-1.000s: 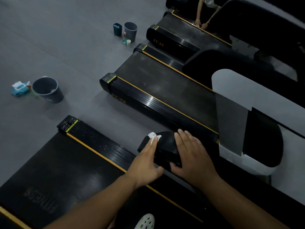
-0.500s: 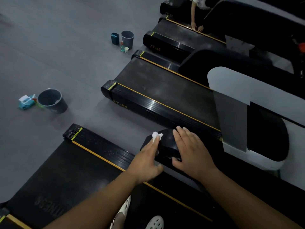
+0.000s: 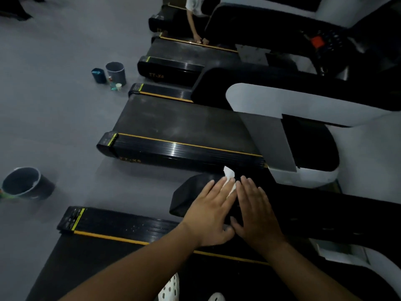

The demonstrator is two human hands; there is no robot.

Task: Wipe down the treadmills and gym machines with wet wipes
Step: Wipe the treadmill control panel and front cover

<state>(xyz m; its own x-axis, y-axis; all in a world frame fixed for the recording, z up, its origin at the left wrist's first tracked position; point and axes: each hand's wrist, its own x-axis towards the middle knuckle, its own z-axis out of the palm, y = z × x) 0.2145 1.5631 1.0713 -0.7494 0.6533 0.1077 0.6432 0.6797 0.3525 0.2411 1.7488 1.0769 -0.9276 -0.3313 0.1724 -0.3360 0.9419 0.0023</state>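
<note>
White clogs (image 3: 169,287) show at the bottom edge. Above the near treadmill (image 3: 91,255), the left hand (image 3: 211,211) lies flat on the black rail (image 3: 186,194), fingers straight, pressing the wipe (image 3: 229,178) down. The wipe's white end pokes out past the fingertips. The right hand (image 3: 258,211) sits just beside it, flat too, fingers spread, thumbs nearly touching.

Off left on the floor (image 3: 54,105) there's a dark bin (image 3: 23,185), its inside too dim to read. The next treadmill (image 3: 184,124) carries orange lettering on its side, "TT-X" plus a blurred last character.

Farther off stands a grey bin (image 3: 116,72), with a small dark tub (image 3: 98,76), a bottle (image 3: 112,83) and a white cup (image 3: 118,86) beside it. Beyond that, another person (image 3: 195,25) has hands on a treadmill edge.
</note>
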